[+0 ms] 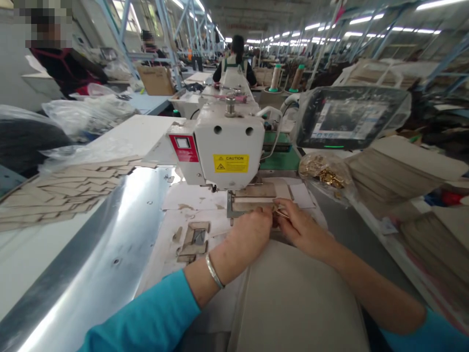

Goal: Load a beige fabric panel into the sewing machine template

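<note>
A white sewing machine head (230, 142) with a yellow caution label stands in front of me. Below it and to the right, my left hand (252, 230) and my right hand (298, 227) meet at the metal clamp frame (231, 208). The fingers of both hands are closed on a small strap-like piece (281, 213), perhaps with metal on it; the fingers partly hide it. Under my wrists a large beige panel (296, 298) reaches toward my body. A small template with a square opening (191, 244) lies left of my left hand.
Stacked beige strips (69, 186) lie at the left. To the right are a bag of gold hardware (328, 173), stacked beige panels (399, 178) and a screen (346, 117). Thread cones (275, 78) stand behind the machine. One person (236, 63) sits ahead; others are at the left.
</note>
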Demonstrator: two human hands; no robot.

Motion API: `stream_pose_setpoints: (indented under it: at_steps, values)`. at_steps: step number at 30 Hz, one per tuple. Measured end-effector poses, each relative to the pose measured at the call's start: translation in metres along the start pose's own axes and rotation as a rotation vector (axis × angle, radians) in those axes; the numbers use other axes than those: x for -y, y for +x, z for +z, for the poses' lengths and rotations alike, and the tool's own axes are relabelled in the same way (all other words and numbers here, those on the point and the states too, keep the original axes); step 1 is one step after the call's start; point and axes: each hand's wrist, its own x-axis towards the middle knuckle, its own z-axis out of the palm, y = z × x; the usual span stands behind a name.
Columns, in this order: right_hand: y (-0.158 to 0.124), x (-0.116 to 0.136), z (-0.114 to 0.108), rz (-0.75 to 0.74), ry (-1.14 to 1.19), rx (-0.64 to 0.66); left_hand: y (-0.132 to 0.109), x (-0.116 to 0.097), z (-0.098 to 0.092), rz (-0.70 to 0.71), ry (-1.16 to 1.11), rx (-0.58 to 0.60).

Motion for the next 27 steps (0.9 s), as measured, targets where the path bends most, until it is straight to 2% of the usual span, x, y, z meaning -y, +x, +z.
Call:
stream_pose_setpoints:
  at_steps: [4,6,8,10,14,17,21,25,27]
  values:
    - [-0.003,0.004,0.005,-0.070,-0.138,0.045,0.009,-0.003,0.008,0.027,-0.085,-0.046]
    - [0.000,0.003,0.005,-0.056,-0.172,0.018,0.016,-0.004,0.011,0.045,-0.182,-0.067]
    - [0.007,-0.004,0.001,0.012,-0.204,-0.041,0.022,-0.004,0.014,0.073,-0.215,-0.082]
    - [0.016,-0.014,-0.005,0.131,-0.189,-0.070,0.026,-0.002,0.016,0.125,-0.099,-0.137]
    - [0.036,-0.038,-0.016,0.362,0.061,-0.032,0.033,0.010,0.027,0.237,0.185,-0.279]
    - [0.046,-0.048,-0.021,0.445,0.212,-0.003,0.037,0.023,0.042,0.200,0.175,-0.290]
    - [0.057,-0.050,-0.027,0.578,0.251,0.073,0.039,0.035,0.059,0.149,0.135,-0.237]
    - [0.071,-0.045,-0.030,0.619,0.285,0.181,0.032,0.035,0.064,0.107,0.150,-0.247]
    - [0.077,-0.044,-0.026,0.623,0.279,0.187,0.027,0.036,0.062,0.087,0.157,-0.248]
